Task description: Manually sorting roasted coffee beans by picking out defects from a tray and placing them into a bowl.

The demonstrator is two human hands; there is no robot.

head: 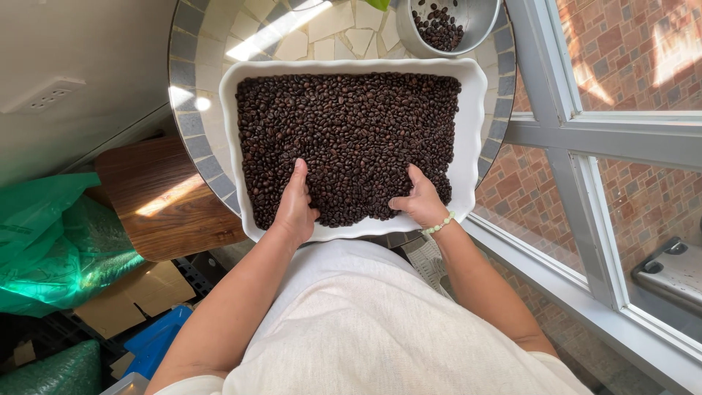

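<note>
A white rectangular dish [472, 110] with a wavy rim stands on a round mosaic table [191, 124] and is filled with dark roasted coffee beans [351, 132]. My left hand [295, 205] lies flat on the beans at the near left of the dish, fingers together and pointing away from me. My right hand [418, 199], with a pale green bead bracelet on the wrist, rests on the beans at the near right, fingers curled into them. Whether either hand has beans in it cannot be seen.
A metal bowl [479, 25] holding a few beans stands at the table's far edge. A wooden stool seat [157, 197] is to the left, with a green plastic bag [51, 241], cardboard and a blue crate below. A window frame [578, 168] runs along the right.
</note>
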